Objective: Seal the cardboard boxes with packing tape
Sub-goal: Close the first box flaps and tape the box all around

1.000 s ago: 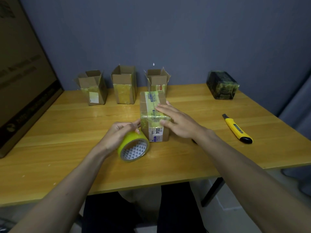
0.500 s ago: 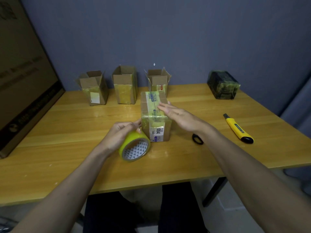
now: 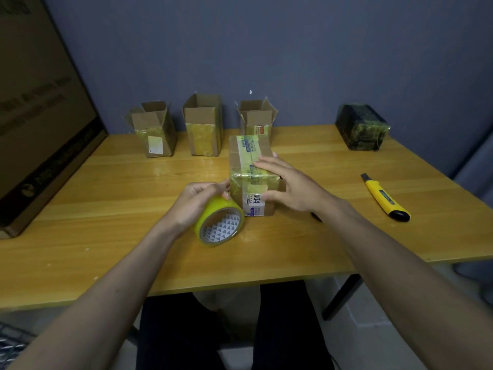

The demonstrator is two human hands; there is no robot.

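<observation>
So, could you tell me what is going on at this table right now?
A person is taping a cardboard box shut on the wooden table. The left hand grips a yellow tape roll beside the box, while the right hand lies flat over the box, pressing on the tape. Three open boxes stand behind, and a yellow utility knife lies to the right.
</observation>
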